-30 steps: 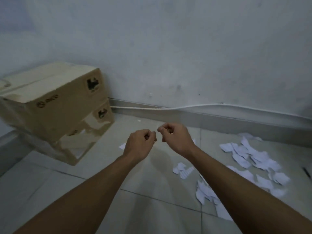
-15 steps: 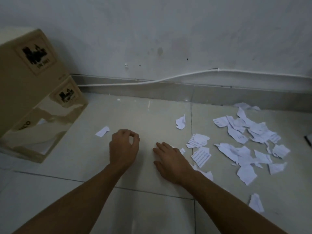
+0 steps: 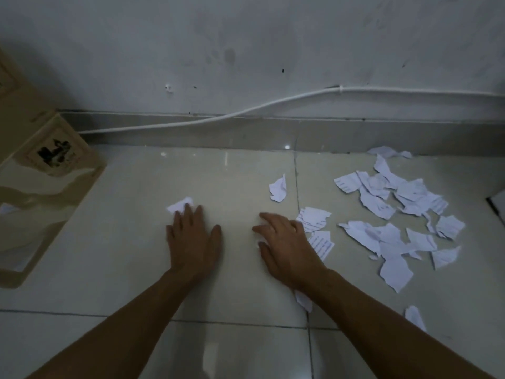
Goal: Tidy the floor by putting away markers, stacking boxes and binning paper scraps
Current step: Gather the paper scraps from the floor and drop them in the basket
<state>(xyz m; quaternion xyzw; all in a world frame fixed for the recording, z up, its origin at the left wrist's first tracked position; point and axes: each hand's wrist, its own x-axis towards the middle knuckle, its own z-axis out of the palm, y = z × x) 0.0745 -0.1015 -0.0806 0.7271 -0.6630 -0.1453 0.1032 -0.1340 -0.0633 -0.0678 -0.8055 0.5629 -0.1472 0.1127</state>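
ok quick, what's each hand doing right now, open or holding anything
Left hand: open, flat on the floor, fingertips on a paper scrap, not gripping it.
Right hand: open, fingers spread over the floor beside the scraps, holding nothing.

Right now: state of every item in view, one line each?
Left hand: open, flat on the floor, fingertips on a small scrap.
Right hand: open, fingers spread, beside printed scraps.
Scrap pile: loose on the floor, not yet binned.
Boxes: stacked at left, lower one taped shut.
Cable: fixed along the wall.
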